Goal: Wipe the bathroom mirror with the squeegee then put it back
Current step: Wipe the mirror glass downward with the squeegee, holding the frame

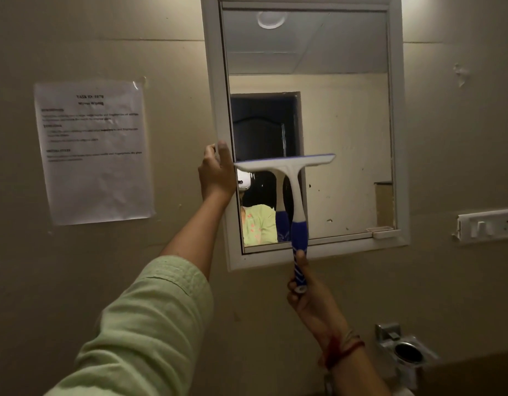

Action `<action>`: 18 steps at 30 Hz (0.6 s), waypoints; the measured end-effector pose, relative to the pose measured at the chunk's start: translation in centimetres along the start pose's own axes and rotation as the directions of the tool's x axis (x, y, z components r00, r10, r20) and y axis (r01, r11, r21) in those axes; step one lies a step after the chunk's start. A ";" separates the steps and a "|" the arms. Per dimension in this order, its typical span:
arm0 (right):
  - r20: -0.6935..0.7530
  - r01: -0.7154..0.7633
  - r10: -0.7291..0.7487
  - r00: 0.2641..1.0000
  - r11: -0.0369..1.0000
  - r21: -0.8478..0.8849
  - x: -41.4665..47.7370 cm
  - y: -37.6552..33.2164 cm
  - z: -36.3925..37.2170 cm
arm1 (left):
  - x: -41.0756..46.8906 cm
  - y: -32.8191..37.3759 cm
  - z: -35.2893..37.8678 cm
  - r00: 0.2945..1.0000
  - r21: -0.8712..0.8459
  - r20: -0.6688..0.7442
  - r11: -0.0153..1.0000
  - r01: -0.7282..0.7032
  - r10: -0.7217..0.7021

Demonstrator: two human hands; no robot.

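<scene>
Our left arm [190,241]: raised and stretched forward, pale green sleeve [138,324] down to the forearm.
Our left hand [217,172]: upright, gripping the left edge of the mirror frame [214,81].
Our right arm [355,375]: raised from below, red threads [344,348] at the wrist.
Our right hand [310,295]: fingers wrapped round the lower end of the squeegee [298,195] handle.

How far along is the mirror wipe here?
Done: squeegee picked up, right hand gripping its handle. In hand: blade mid-height on the mirror, toward its left; left hand holding the frame. Left: dark specks at right, then putting it back.
</scene>
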State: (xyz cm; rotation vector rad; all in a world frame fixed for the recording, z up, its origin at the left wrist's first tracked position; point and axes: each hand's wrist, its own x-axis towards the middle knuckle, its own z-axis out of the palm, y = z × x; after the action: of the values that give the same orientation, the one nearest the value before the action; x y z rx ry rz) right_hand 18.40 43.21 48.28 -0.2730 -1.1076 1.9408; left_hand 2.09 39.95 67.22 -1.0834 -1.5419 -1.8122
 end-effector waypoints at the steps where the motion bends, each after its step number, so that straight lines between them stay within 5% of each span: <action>1: -0.007 0.020 -0.021 1.000 1.000 -0.022 0.2 -0.6 0.4 | 0.0 0.0 0.0 1.000 -0.001 0.004 1.000 0.003 -0.003; 13: -0.036 -0.082 0.082 0.996 0.997 -0.002 -1.1 3.6 -2.2 | 0.1 0.0 0.1 1.000 0.011 0.004 1.000 0.015 -0.015; 18: -0.042 0.027 -0.028 0.999 0.999 -0.031 -0.4 0.9 -1.1 | 0.2 -0.1 0.2 1.000 -0.026 0.008 1.000 0.012 -0.012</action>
State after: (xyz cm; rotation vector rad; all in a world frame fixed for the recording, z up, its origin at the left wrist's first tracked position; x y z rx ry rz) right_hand 18.73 43.35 46.81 -0.3120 -1.1084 1.8870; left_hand 1.91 40.20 67.31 -1.0971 -1.5364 -1.8431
